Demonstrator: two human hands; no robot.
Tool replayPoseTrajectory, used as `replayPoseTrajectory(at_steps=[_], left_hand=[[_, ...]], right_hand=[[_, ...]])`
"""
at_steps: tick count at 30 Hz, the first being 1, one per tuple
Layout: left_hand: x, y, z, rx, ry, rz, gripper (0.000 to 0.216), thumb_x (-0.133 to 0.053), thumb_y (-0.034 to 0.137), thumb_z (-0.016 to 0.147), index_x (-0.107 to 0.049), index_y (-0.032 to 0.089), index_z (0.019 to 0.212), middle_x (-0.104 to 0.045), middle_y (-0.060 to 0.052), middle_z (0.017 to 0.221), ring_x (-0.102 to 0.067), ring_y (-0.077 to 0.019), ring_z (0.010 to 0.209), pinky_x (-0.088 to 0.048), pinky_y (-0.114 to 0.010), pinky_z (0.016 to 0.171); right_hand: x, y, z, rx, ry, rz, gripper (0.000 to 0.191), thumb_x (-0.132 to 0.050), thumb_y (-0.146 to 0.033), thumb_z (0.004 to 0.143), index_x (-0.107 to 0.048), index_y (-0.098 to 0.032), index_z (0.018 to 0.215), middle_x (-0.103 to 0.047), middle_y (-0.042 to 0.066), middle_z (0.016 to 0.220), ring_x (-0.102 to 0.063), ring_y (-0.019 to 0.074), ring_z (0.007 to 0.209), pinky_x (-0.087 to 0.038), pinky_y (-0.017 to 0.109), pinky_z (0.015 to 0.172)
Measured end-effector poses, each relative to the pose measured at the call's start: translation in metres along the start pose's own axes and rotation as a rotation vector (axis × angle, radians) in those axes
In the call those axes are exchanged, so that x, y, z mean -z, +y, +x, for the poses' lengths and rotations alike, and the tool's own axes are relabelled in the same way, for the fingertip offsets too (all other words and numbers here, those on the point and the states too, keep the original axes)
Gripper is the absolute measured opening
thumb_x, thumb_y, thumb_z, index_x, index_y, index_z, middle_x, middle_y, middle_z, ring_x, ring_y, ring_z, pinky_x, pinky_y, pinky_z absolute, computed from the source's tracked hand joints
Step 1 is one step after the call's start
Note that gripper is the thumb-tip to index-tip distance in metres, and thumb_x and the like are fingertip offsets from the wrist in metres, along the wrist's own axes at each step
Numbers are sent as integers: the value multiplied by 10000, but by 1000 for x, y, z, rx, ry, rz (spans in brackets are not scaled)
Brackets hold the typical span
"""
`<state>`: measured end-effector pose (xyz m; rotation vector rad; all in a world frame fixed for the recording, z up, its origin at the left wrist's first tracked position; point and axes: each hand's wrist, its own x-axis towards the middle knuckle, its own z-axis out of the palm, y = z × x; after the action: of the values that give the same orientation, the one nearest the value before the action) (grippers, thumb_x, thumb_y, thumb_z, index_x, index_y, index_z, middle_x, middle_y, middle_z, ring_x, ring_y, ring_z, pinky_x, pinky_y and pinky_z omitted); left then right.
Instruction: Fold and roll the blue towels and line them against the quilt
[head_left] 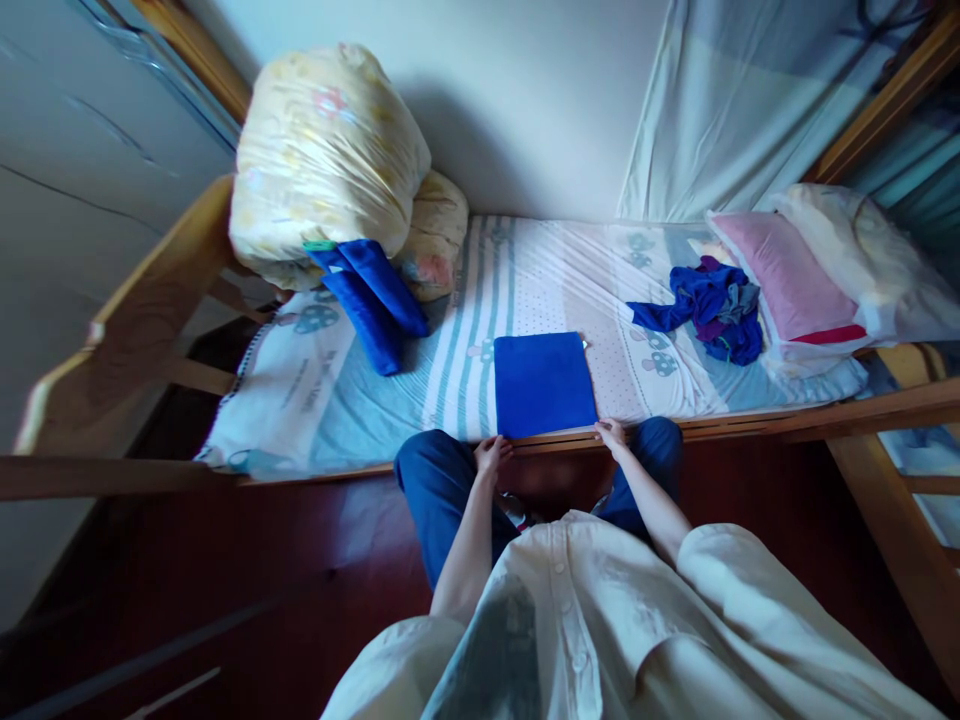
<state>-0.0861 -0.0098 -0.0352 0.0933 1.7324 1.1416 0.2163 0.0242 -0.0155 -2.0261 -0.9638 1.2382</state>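
A blue cloth point(544, 384), folded into a flat square, lies at the front edge of the bed with a small pale tag at its far right corner. My left hand point(493, 454) is at the near left corner of the cloth, fingers closed on its edge. At the near right corner, the fingers of my right hand point(611, 435) pinch the edge in the same way. The fingertips are small in this view. To the left, two rolled blue cloths point(371, 305) lean against a bundled quilt. A heap of crumpled blue and purple cloths point(712, 308) sits to the right.
The bed point(405, 400) has a patterned sheet and a wooden front rail point(720, 428). A large yellow quilt point(322, 150) fills its left end. At the right end are a pink pillow point(787, 275) and a plastic-wrapped bundle point(877, 260). A pale curtain point(697, 110) hangs behind.
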Motion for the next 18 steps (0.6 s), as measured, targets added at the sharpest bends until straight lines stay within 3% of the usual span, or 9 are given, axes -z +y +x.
replayPoseTrajectory(at_steps=[4, 12, 18], left_hand=[[-1, 0, 1, 22, 8, -20, 144, -734, 186, 852, -595, 148, 855, -647, -30, 680, -711, -161, 633, -608, -278, 601], [-2, 0, 6, -5, 65, -29, 174, -762, 185, 800, -591, 152, 793, -616, -1, 643, -668, -138, 593, -580, -268, 595], [-4, 2, 7, -44, 105, -1, 208, -777, 178, 754, -572, 172, 787, -600, 11, 657, -668, -156, 628, -568, -288, 606]], right_hand=[[-2, -4, 0, -24, -18, 57, 180, -669, -236, 926, -724, -158, 1078, -774, 36, 774, -703, 132, 564, -531, 189, 528], [2, -9, 13, -57, -38, 88, 109, -735, -257, 873, -755, -150, 883, -768, 26, 736, -685, 123, 558, -500, 165, 485], [-4, -8, 18, -124, 34, 120, 152, -773, -276, 841, -752, -128, 811, -722, 44, 619, -650, 122, 508, -476, 158, 413]])
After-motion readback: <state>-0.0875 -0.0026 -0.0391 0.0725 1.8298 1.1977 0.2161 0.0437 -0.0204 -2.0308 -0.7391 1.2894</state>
